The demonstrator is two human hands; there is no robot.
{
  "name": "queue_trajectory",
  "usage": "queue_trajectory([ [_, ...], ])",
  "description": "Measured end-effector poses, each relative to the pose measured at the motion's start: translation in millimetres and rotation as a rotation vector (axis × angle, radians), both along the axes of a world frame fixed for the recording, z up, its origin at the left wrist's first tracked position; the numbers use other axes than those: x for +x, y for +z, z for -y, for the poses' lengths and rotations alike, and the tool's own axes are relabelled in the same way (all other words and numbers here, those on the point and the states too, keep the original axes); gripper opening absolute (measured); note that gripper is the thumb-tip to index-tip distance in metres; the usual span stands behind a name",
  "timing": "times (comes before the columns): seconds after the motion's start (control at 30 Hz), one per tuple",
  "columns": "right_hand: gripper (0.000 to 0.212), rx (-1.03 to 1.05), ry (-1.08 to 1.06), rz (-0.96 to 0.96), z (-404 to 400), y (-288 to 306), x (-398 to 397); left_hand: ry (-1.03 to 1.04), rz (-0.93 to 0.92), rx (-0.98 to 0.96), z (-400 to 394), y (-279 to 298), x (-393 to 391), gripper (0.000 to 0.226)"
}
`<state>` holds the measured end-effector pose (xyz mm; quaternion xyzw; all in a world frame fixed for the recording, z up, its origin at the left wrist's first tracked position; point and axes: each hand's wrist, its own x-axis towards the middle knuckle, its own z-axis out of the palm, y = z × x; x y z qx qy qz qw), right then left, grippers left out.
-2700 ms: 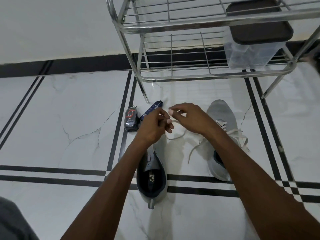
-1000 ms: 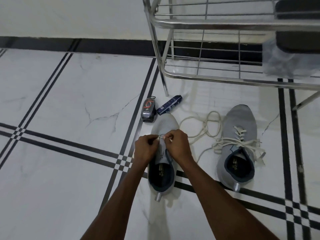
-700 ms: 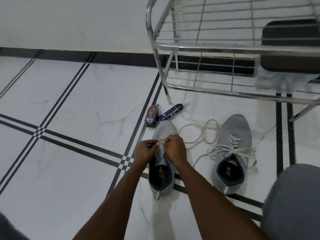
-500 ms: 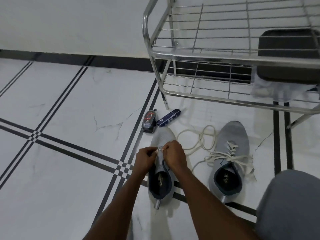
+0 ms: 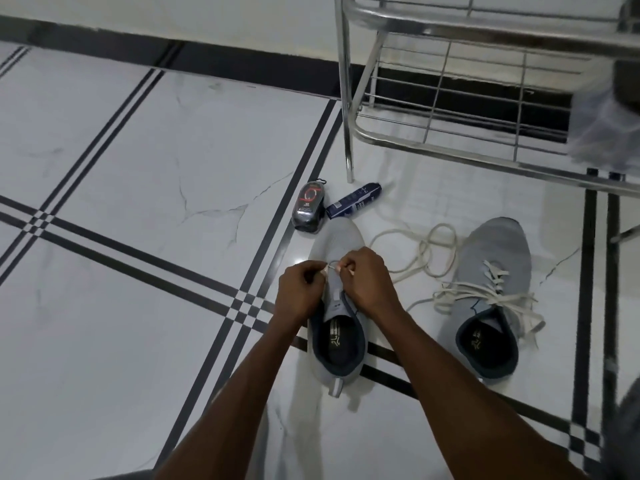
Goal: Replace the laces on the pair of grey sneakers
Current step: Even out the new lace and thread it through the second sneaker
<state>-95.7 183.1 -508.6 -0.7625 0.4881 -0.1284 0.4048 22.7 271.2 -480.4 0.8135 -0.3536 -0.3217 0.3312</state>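
Observation:
Two grey sneakers stand on the white tiled floor. The left sneaker (image 5: 341,237) has bare eyelets, and both my hands work over its front eyelets. My left hand (image 5: 300,292) pinches one end of the cream lace (image 5: 420,252) at the shoe's left side. My right hand (image 5: 369,282) pinches the lace just right of it. The rest of that lace lies in loose loops on the floor between the shoes. The right sneaker (image 5: 495,251) is laced, its cream lace ends hanging untied.
A dark shoe-polish sponge case (image 5: 308,211) and a blue tube (image 5: 353,205) lie just beyond the left sneaker's toe. A steel shoe rack (image 5: 346,98) stands at the back right with a dark-lidded plastic box (image 5: 604,129) on its lower shelf. A grey knee (image 5: 627,427) shows at lower right.
My hands came down from the air onto the left sneaker's front eyelets and stay there pinching the lace. The view has shifted; the shoes have not moved.

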Motion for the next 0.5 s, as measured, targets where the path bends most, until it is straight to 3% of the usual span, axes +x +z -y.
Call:
queue_trajectory([
  [0.27, 0.018, -0.086, 0.065, -0.078, -1.7, 17.9, 1.2, -0.055, 0.033, -0.027, 1.5, 0.6, 4.0, 0.026],
  [0.5, 0.010, -0.258, 0.253, -0.214, -9.1, 21.2, 4.4, -0.117, 0.199, -0.066, 1.4, 3.2, -0.5, 0.028],
])
